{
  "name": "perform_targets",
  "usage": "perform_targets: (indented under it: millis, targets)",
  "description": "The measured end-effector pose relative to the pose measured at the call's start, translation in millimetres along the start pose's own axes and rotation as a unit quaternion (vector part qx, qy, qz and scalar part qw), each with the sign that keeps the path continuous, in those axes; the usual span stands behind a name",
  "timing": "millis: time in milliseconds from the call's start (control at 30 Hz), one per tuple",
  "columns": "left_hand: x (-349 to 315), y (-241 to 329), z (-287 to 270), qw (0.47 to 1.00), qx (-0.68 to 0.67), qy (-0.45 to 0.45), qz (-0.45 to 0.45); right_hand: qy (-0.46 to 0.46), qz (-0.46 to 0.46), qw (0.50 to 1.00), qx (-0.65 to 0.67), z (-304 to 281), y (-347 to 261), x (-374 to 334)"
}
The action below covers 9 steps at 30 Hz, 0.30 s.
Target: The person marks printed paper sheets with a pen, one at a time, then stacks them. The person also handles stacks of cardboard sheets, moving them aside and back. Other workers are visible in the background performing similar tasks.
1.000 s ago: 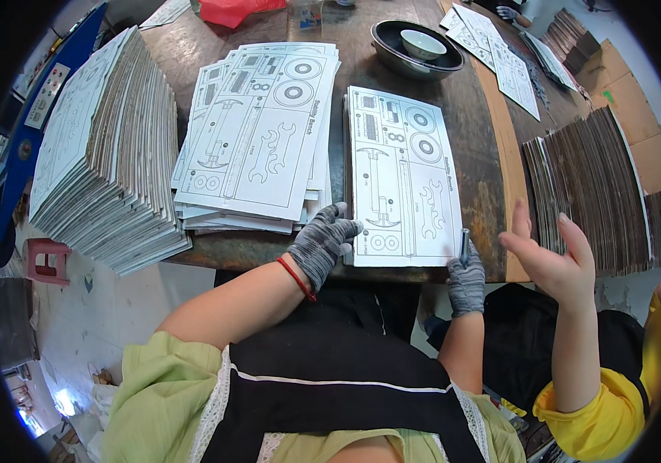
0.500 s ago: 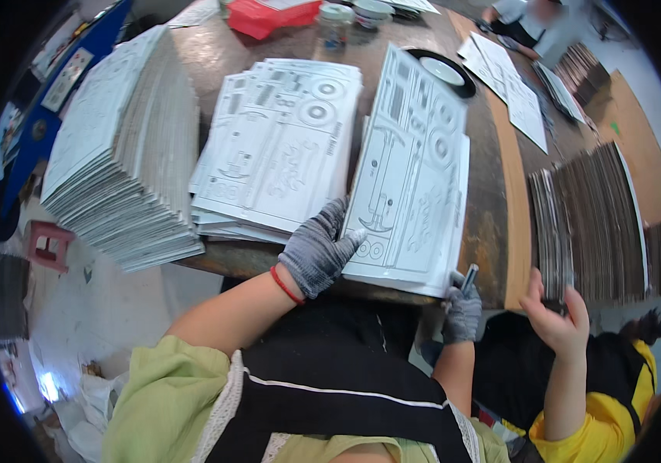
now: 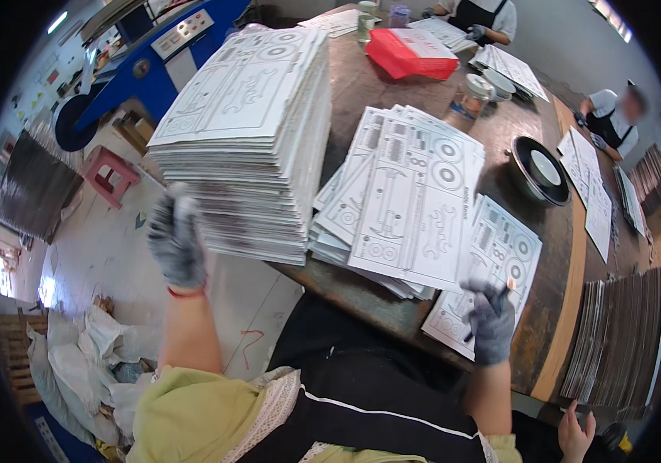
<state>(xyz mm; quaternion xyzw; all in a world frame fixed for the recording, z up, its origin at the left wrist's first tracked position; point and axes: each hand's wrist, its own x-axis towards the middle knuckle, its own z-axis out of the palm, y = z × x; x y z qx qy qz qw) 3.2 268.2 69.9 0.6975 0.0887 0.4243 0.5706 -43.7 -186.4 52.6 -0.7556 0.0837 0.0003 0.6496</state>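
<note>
My left hand [image 3: 176,243], in a grey knit glove, is raised beside the left side of a tall stack of printed white boards [image 3: 238,85]. Its fingers look apart and hold nothing I can see. A looser, fanned pile of the same printed boards [image 3: 415,201] lies to the right of the stack. My right hand [image 3: 491,324], also gloved, hovers over another printed board [image 3: 512,239] near the table's front edge. Thumb and index finger stretch up, and a slim dark tool end [image 3: 468,336] shows beside the curled fingers; the rest is hidden.
A black bowl with a white dish [image 3: 539,174], a glass jar [image 3: 471,99] and a red package [image 3: 411,54] stand farther back on the table [image 3: 369,92]. Boards stand on edge at right [image 3: 616,339], near another person's bare hand [image 3: 575,432]. Two people work across the table.
My left hand has let go of the printed board and moved left to the tall stack. The view has swung left. My right hand has come up over the boards.
</note>
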Motion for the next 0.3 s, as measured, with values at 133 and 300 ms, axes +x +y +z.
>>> perform_targets:
  millis: [133,300]
  targets:
    - [95,-161,-134,0.960,0.061,0.014,-0.274,-0.197,-0.023,0.979,0.041,122,-65,84]
    - [118,-184,-76,0.828,-0.165,-0.104,-0.526,-0.217,0.333,0.868,0.297,262,-38,223]
